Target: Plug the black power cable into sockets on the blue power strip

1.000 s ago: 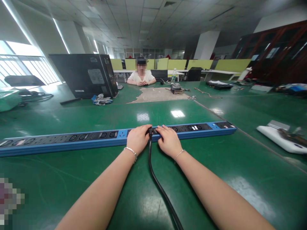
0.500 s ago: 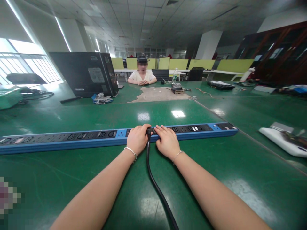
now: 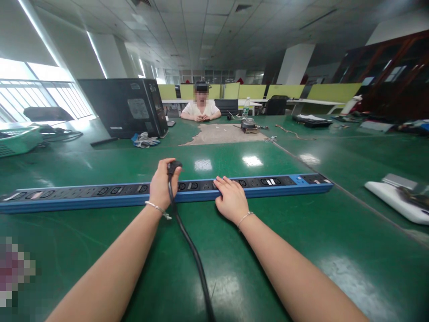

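A long blue power strip (image 3: 110, 204) with black sockets lies across the green table. My left hand (image 3: 162, 183) is closed on a black plug (image 3: 174, 168), raised just above the strip left of centre. From the plug a thick black cable (image 3: 191, 243) runs down toward the bottom edge. My right hand (image 3: 231, 197) rests flat on top of the strip, right of the plug, fingers laid over the sockets and holding nothing.
A black computer case (image 3: 124, 107) and gloves (image 3: 146, 140) are at the back left, near a green basket (image 3: 22, 141). A person (image 3: 201, 107) sits opposite. A white device (image 3: 395, 199) lies at the right. A bottle (image 3: 246, 107) stands far back.
My left hand has moved left and up with the plug, which has come away from the strip. The cable has swung left with it. My right hand has stayed on the strip.
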{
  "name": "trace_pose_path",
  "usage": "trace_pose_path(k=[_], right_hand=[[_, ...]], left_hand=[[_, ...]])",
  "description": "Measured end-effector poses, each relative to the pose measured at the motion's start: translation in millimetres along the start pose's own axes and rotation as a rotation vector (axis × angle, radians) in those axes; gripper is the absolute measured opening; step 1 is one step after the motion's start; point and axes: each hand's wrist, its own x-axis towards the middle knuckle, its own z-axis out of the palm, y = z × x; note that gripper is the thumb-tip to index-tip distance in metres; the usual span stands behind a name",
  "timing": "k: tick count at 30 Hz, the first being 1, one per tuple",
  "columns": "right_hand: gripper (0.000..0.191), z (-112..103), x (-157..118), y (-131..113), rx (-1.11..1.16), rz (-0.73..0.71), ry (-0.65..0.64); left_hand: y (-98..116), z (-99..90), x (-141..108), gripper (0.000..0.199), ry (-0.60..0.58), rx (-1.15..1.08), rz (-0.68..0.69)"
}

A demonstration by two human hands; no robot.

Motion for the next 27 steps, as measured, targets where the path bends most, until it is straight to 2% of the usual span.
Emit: trace_pose_path(k=[2, 4, 7, 11, 17, 27], right_hand=[[0.050, 0.7, 0.1, 0.1, 0.004, 0.001, 0.013], [0.050, 1.1, 0.3, 0.0, 0.009, 0.001, 0.020], [0.050, 1.6, 0.6, 0.3, 0.016, 0.003, 0.018], [0.051, 2.2, 0.7, 0.9, 0.019, 0.004, 0.018], [0.050, 2.1, 0.2, 0.8, 0.013, 0.010, 0.032], [0.049, 2.1, 0.5, 0.5, 0.018, 0.013, 0.021]], left_hand=[[-25.8, -15.9, 4.1, 0.034, -0.051, 0.020, -0.053], [-45.8, -29.2, 3.5, 0.032, -0.167, 0.023, -0.038], [-59.7, -39.0, -4.0, 0.033, -0.314, 0.014, -0.010], [-60.7, -35.7, -12.6, 0.036, -0.357, 0.042, -0.012], [-59.1, -28.4, -13.7, 0.036, -0.423, 0.217, 0.203], [-46.1, -30.0, -22.5, 0.033, -0.336, 0.427, 0.281]])
